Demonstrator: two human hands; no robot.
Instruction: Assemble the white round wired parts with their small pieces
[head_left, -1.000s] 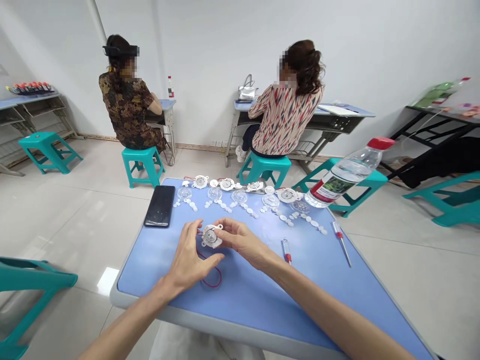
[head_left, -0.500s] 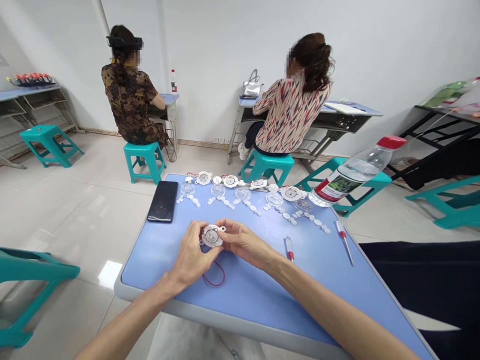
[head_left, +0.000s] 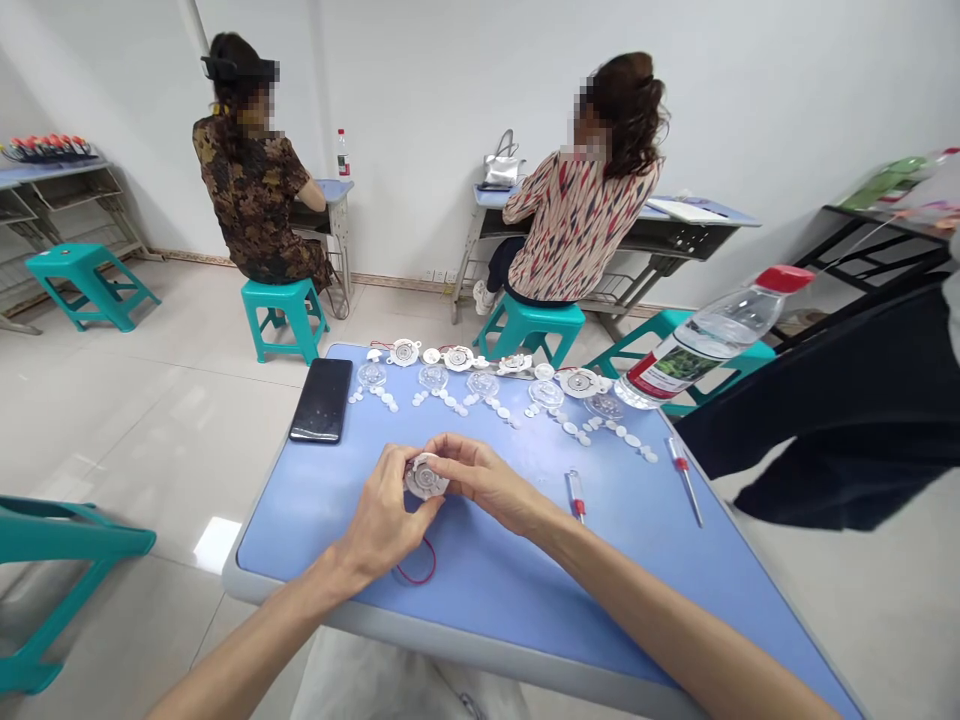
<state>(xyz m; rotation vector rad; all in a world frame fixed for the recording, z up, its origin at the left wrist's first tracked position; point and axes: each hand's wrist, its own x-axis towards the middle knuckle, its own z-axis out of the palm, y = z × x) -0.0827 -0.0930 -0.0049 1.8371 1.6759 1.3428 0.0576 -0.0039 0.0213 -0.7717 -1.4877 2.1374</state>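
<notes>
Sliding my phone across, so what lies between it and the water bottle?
The head view shows clear plastic domes and small white discs between the phone and the water bottle.

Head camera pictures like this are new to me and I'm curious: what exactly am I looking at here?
There is no machine here. The camera is worn on a person's head and looks down at their own bare hands. Their left hand and right hand together hold a round white plastic part over a blue table. A thin red wire lies just below it. Also on the table are a black phone, a small screwdriver, a second screwdriver, a plastic water bottle, white plastic pieces and clear round pieces.
</notes>
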